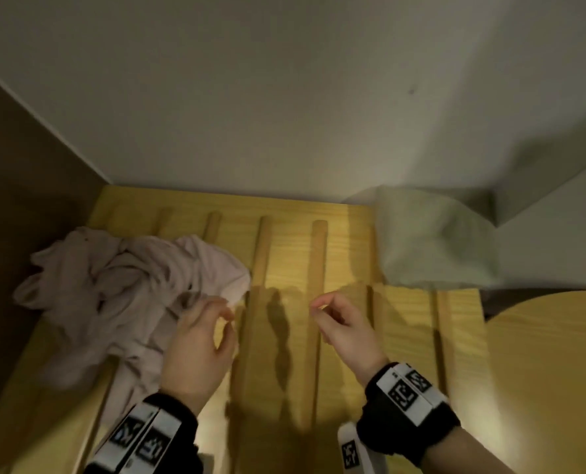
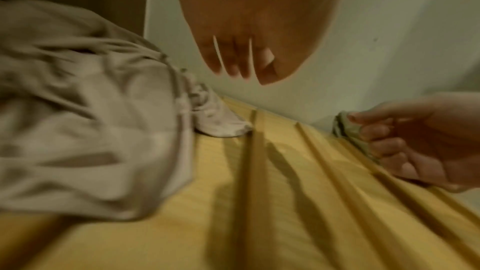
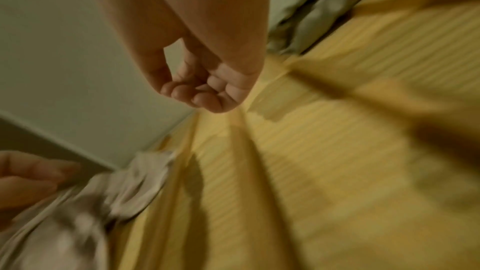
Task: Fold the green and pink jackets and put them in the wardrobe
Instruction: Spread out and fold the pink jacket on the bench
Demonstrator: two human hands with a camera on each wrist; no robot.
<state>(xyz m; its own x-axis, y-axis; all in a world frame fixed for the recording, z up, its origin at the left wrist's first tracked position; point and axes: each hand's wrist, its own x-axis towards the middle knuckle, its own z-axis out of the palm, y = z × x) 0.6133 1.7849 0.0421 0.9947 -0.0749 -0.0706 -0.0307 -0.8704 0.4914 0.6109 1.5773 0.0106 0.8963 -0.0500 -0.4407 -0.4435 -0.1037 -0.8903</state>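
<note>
Hovering over a yellow wooden surface with raised slats, both hands are out in the lower half of the head view and neither has hold of anything. The left hand sits right at the edge of the pink jacket, which lies crumpled in a heap at the middle left of the frame, partly draped over the slats; its fingers are loosely curled with thumb and forefinger close together, and it's too blurry to tell if they brush the cloth. The right hand is just right of centre above bare wood, well apart from both jackets, fingers curled in loosely toward the thumb, nothing pinched. The green jacket is at the right of the frame, bunched into a compact lump against the pale wall in the corner. A rounded yellow panel shows at the lower right. Both wrists wear black bands with printed markers. Wrist views are pretty smeared.
</note>
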